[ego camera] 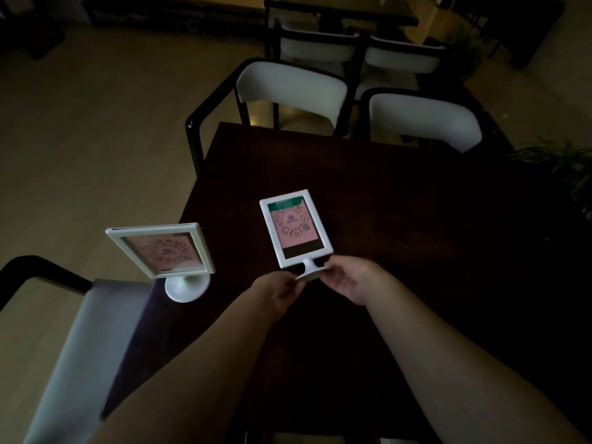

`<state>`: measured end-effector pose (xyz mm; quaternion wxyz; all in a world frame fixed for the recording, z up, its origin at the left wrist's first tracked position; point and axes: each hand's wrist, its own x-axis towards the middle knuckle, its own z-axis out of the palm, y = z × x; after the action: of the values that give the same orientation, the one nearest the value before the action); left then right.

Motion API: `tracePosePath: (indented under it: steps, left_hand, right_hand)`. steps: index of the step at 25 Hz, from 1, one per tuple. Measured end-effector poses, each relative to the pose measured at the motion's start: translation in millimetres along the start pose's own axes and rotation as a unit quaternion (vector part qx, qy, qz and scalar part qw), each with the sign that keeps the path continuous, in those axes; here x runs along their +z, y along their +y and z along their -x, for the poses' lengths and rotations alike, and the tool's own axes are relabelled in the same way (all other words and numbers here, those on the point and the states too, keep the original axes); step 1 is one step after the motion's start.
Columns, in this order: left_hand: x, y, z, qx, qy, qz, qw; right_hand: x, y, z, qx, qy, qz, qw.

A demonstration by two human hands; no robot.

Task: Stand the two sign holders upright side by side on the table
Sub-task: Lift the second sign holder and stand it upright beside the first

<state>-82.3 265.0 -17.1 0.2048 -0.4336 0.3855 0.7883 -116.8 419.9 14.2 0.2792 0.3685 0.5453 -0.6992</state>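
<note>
Pinching the round base of the tilted second sign holder [296, 230], left hand [279, 291] and right hand [347, 280] hold it over the dark table [400, 203]; it looks light, rigid, top-heavy. The first sign holder [166, 251] stands near the table's left edge.

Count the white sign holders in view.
2. One sign holder stands near the table's left edge; the other sign holder is gripped by its base between left hand and right hand.
</note>
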Motion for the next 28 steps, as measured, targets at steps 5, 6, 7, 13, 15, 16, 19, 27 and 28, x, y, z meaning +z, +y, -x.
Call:
tracePosePath:
  steps: [5, 6, 7, 13, 15, 16, 19, 27, 28]
  left_hand:
    - [-23.7, -1.2, 15.9, 0.088, 0.048, -0.107, 0.989]
    - [-28.2, -2.0, 18.7, 0.105, 0.050, -0.134, 0.984]
    - [-32.7, -3.5, 20.5, 0.121, 0.050, -0.162, 0.978]
    - [-53.8, -17.4, 20.4, 0.242, 0.055, -0.410, 0.878]
    - [-58.5, -22.0, 21.7, 0.283, 0.065, -0.465, 0.837]
    - [-60.5, -23.9, 21.1, 0.295, 0.068, -0.473, 0.827]
    - [-66.5, -29.7, 18.2, 0.312, 0.079, -0.463, 0.826]
    - [-87.6, -34.7, 31.1, 0.362, 0.172, -0.509, 0.762]
    - [-98.3, -33.5, 37.1, 0.379, 0.187, -0.515, 0.746]
  right_hand:
    - [-7.4, 38.4, 12.4, -0.010, -0.009, -0.008, 1.000]
    - [-7.6, 46.8, 13.4, -0.016, -0.014, -0.012, 1.000]
    - [-7.5, 55.2, 13.5, -0.025, -0.019, -0.013, 0.999]
    - [-5.7, 90.3, 14.1, -0.099, 0.001, 0.012, 0.995]
    - [-3.8, 96.9, 14.6, -0.125, 0.035, 0.030, 0.991]
    - [-2.3, 99.5, 14.9, -0.139, 0.052, 0.044, 0.988]
    - [2.9, 107.9, 15.0, -0.184, 0.089, 0.078, 0.976]
    - [14.2, 121.1, 8.1, -0.225, 0.169, 0.115, 0.953]
    - [13.9, 122.5, 9.4, -0.228, 0.180, 0.129, 0.948]
